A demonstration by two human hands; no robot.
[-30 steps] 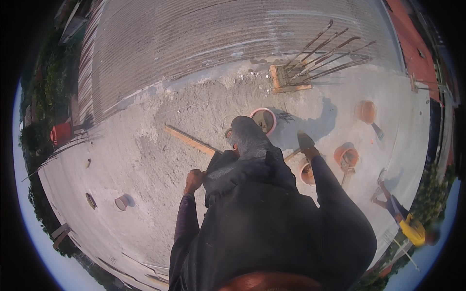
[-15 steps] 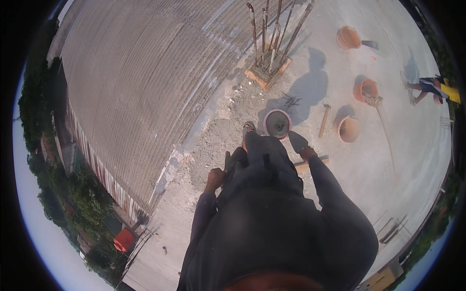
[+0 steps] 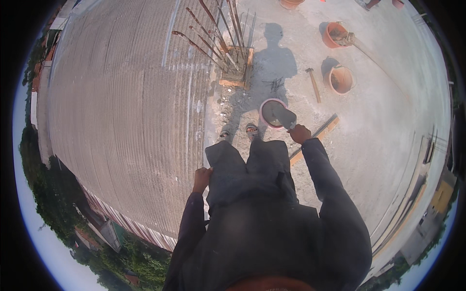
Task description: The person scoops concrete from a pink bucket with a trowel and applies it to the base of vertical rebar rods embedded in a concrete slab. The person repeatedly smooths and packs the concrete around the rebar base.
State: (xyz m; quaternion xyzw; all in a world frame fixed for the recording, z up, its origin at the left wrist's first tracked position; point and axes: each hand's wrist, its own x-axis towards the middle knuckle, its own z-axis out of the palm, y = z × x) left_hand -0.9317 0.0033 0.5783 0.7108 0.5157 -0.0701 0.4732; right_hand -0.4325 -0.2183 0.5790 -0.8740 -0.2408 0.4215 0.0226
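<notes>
My right hand (image 3: 300,135) grips a grey trowel (image 3: 286,119), its blade over a round pink-rimmed bucket (image 3: 271,111) of wet grey mortar. My left hand (image 3: 202,179) is closed beside my left trouser leg, with any held item hidden. My sandaled feet stand just short of the bucket, on rough, rubble-strewn concrete. A wooden board (image 3: 324,129) lies diagonally to the right of my right hand. Beyond it are a hammer (image 3: 314,86) and an orange bucket (image 3: 341,77).
Rusty rebar (image 3: 213,39) rises from a wood-framed column base (image 3: 233,82) ahead. A corrugated sheet surface (image 3: 116,121) stretches along my left. Another orange bucket (image 3: 334,40) holds material and a long-handled tool (image 3: 369,54). Someone's foot (image 3: 364,6) shows at the top right.
My view has swung round, placing the corrugated surface on my left. My body faces the column base more squarely. The trowel in my right hand has moved over the mortar bucket.
</notes>
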